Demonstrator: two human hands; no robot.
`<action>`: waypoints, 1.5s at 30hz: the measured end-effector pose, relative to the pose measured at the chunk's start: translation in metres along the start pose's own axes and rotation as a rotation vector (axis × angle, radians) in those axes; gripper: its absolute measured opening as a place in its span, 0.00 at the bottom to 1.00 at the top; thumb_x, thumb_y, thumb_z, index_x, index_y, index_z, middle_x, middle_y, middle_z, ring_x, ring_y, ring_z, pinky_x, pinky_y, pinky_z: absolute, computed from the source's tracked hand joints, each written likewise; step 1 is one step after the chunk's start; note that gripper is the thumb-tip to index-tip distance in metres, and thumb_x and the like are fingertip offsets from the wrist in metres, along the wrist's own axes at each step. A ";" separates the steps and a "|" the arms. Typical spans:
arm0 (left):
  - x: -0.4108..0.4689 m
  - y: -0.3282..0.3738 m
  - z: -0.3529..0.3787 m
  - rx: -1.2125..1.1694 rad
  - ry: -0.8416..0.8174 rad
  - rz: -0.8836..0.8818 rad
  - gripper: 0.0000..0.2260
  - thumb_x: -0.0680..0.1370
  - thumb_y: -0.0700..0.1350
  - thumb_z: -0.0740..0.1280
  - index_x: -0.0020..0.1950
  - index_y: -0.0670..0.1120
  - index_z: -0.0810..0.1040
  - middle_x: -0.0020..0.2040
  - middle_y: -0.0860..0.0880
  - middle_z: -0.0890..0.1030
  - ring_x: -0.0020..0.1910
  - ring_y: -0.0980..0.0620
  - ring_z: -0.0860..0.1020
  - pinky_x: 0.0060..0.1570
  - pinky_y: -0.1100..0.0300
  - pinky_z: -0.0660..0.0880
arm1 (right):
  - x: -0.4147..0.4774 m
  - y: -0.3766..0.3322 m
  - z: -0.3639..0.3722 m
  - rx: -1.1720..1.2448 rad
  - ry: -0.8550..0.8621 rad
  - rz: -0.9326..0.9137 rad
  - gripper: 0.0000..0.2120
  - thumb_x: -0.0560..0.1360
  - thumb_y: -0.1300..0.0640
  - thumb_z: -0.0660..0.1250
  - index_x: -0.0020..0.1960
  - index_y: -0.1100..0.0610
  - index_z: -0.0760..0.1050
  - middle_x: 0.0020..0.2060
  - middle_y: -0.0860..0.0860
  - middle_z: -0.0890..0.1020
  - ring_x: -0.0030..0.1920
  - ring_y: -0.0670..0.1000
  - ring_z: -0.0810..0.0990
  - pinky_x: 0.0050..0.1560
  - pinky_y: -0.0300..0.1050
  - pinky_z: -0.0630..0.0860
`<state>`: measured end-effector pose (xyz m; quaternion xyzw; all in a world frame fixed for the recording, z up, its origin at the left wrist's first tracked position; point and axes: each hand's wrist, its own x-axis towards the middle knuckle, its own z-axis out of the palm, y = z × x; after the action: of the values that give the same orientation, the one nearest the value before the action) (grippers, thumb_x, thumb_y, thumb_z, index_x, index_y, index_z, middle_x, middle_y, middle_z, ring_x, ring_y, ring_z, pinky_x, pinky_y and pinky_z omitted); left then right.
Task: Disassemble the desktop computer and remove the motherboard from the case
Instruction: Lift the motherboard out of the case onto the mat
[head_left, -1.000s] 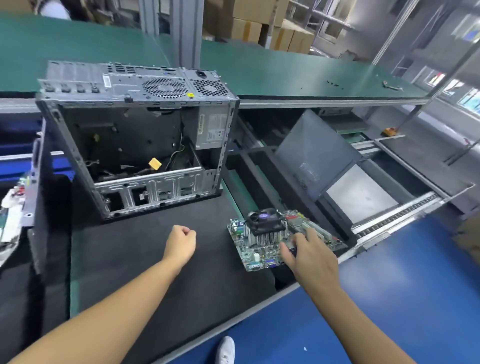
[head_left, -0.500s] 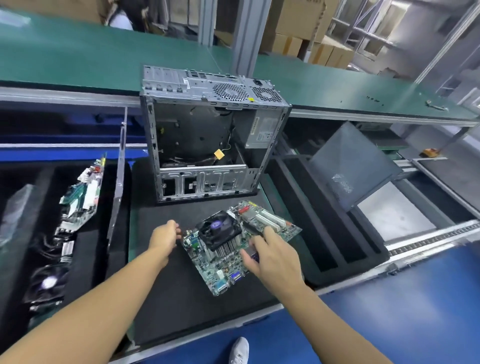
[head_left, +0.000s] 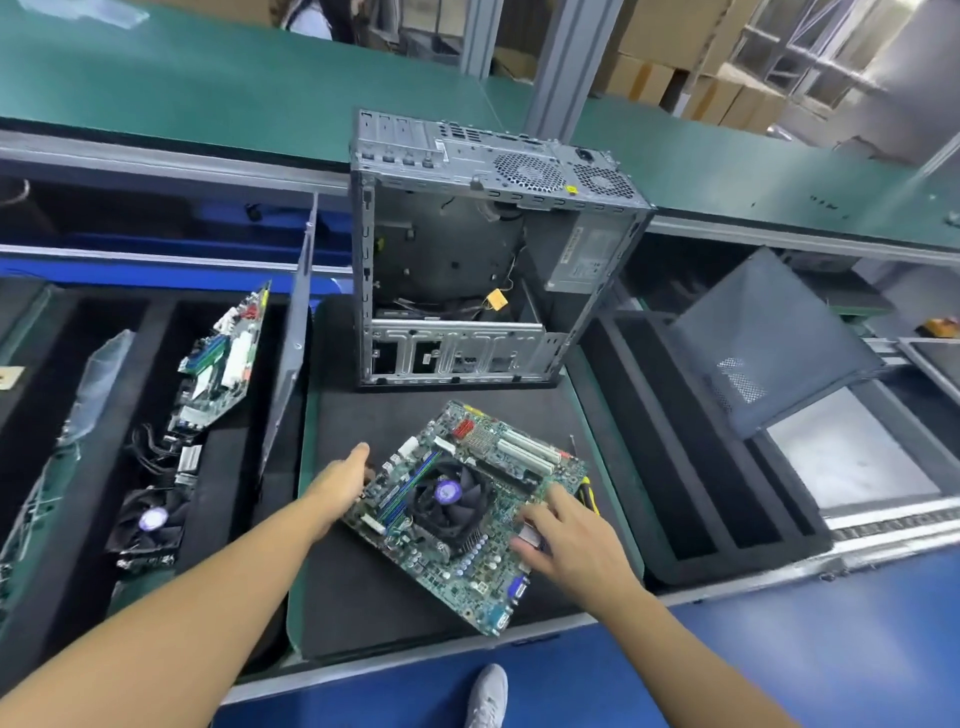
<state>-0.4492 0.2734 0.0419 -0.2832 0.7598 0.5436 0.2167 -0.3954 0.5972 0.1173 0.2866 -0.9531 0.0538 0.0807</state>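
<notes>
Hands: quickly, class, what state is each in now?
Left hand: touches the motherboard's left edge; grip cannot be told.
Right hand: grips the motherboard's right edge.

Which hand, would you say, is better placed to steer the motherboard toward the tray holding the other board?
Probably left: the left hand is at the motherboard edge nearest that tray; the right hand grips the far side.

**Bench count**

2 boards: motherboard (head_left: 470, 569) up front, second board (head_left: 223, 358) leaning at left.
1 case (head_left: 483, 249), side open.
2 fans: fan (head_left: 447, 493) on the motherboard, loose fan (head_left: 150, 519) at left.
2 panels: grey panel (head_left: 293, 332) standing left, dark panel (head_left: 763, 338) tilted right.
2 hands: left hand (head_left: 343, 480), right hand (head_left: 571, 535).
1 shoe (head_left: 488, 696).
Cardboard boxes (head_left: 649, 78) behind: several, partly hidden.
</notes>
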 end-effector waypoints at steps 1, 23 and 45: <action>0.000 -0.001 0.000 0.018 0.006 -0.001 0.28 0.82 0.63 0.50 0.53 0.47 0.84 0.56 0.42 0.79 0.60 0.42 0.75 0.65 0.50 0.68 | -0.002 0.006 0.003 0.006 -0.063 0.024 0.17 0.76 0.39 0.62 0.51 0.51 0.77 0.44 0.49 0.73 0.38 0.50 0.76 0.30 0.41 0.70; 0.019 0.051 0.004 0.148 0.126 -0.014 0.21 0.80 0.56 0.56 0.56 0.42 0.80 0.57 0.44 0.80 0.54 0.44 0.78 0.62 0.50 0.72 | 0.003 -0.001 0.051 0.100 -0.400 0.051 0.21 0.71 0.34 0.66 0.45 0.53 0.71 0.44 0.51 0.73 0.42 0.55 0.78 0.31 0.43 0.66; 0.032 0.059 0.007 0.314 0.219 0.323 0.13 0.83 0.44 0.58 0.57 0.54 0.81 0.61 0.52 0.76 0.52 0.50 0.81 0.59 0.49 0.74 | 0.055 -0.029 0.058 0.100 -0.683 -0.214 0.26 0.78 0.35 0.60 0.63 0.57 0.68 0.54 0.58 0.77 0.49 0.63 0.80 0.44 0.57 0.78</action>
<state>-0.5123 0.2884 0.0603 -0.1779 0.8894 0.4125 0.0848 -0.4314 0.5350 0.0721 0.3900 -0.8858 -0.0071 -0.2514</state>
